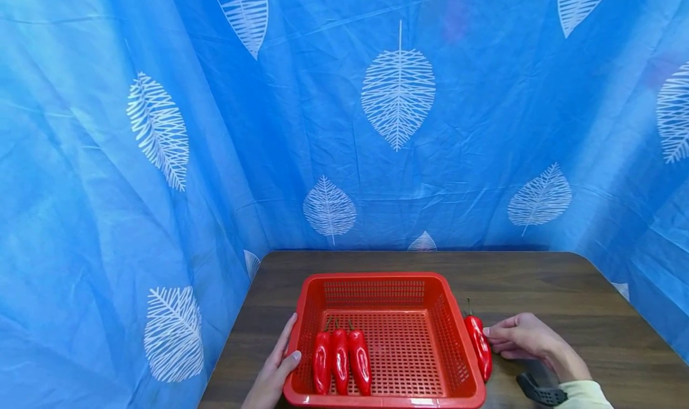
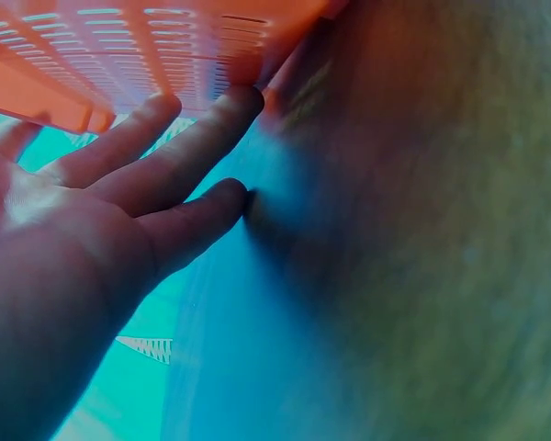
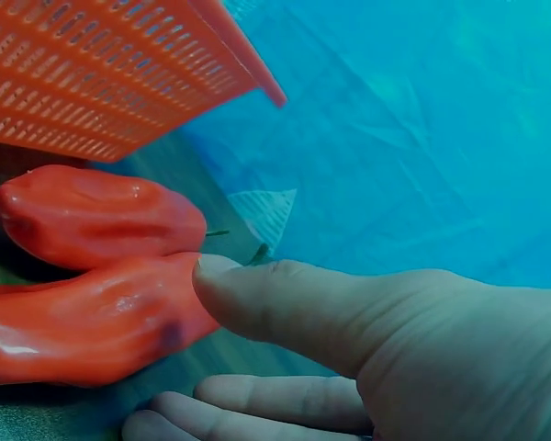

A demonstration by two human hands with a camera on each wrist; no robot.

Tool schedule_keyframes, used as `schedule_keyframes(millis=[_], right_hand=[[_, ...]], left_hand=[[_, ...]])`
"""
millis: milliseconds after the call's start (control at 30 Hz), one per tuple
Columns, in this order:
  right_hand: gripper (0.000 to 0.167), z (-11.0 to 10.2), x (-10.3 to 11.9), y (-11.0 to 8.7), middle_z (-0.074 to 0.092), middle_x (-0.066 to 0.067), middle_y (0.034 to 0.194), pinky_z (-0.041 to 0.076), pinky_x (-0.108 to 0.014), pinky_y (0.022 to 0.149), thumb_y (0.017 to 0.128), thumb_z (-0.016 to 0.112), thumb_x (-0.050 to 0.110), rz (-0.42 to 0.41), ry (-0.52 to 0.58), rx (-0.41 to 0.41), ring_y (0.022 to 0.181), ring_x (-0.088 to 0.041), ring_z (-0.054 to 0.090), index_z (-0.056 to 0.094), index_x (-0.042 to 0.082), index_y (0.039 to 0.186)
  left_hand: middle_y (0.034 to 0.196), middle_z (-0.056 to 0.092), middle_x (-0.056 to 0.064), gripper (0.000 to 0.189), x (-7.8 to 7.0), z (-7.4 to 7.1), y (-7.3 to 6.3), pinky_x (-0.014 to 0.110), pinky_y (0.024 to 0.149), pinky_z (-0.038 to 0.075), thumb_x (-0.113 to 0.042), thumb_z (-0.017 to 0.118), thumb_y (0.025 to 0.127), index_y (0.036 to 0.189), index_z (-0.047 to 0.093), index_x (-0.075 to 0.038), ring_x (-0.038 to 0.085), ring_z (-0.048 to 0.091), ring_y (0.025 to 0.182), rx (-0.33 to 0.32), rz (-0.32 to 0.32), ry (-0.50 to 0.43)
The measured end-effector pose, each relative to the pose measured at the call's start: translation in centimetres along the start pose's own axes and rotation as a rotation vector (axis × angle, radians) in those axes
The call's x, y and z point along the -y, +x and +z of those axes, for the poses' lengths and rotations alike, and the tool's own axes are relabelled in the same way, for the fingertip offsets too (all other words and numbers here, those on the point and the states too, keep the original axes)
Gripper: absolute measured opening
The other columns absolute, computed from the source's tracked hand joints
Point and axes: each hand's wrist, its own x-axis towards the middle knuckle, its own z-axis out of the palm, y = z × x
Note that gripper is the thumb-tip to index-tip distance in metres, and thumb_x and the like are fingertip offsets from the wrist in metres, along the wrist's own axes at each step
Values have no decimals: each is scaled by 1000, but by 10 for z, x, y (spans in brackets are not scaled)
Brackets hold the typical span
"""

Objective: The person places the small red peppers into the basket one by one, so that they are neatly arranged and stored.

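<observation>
A red plastic basket (image 1: 384, 402) holds three glossy red chili peppers (image 1: 341, 361) side by side at its left. My left hand (image 1: 274, 367) holds the basket's left side, the thumb at the rim; in the left wrist view its fingers (image 2: 179, 165) lie along the outer wall. To the right of the basket, my right hand (image 1: 524, 337) is at another red pepper (image 1: 478, 346). In the right wrist view, two peppers lie outside the basket. The thumb touches the stem end of the nearer pepper (image 3: 101, 322), while the farther pepper (image 3: 101, 216) lies by the basket wall.
The dark wooden table (image 1: 603, 337) extends behind and to the right of the basket. Blue cloth (image 1: 463, 116) with white leaf prints hangs behind the table and at both sides. A black band (image 1: 540, 391) is on the right wrist.
</observation>
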Motion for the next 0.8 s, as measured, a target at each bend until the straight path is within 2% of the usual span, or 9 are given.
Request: schedule_keyframes(millis=[300, 567, 800], right_hand=[[38, 8, 7, 2, 83, -13, 95, 70, -38, 75, 100, 82, 27, 57, -88, -76, 86, -24, 80, 79, -8, 114], [33, 14, 11, 4, 82, -10, 88, 68, -34, 70, 99, 83, 26, 65, -117, -97, 78, -20, 77, 82, -6, 107], [29, 18, 15, 7, 80, -7, 80, 68, -34, 68, 97, 84, 22, 58, -172, -124, 73, -18, 76, 82, -6, 104]], left_hand=[[180, 9, 32, 81, 1, -1, 1, 59, 102, 61, -30, 52, 115, 178, 0, -31, 41, 56, 147, 6, 20, 0], [181, 5, 30, 79, 3, 0, 0, 57, 109, 58, -26, 48, 117, 178, -2, -28, 44, 44, 155, 31, 61, 5], [181, 5, 30, 78, 3, 0, 0, 57, 109, 58, -27, 48, 117, 178, -1, -29, 43, 44, 155, 26, 58, 0]])
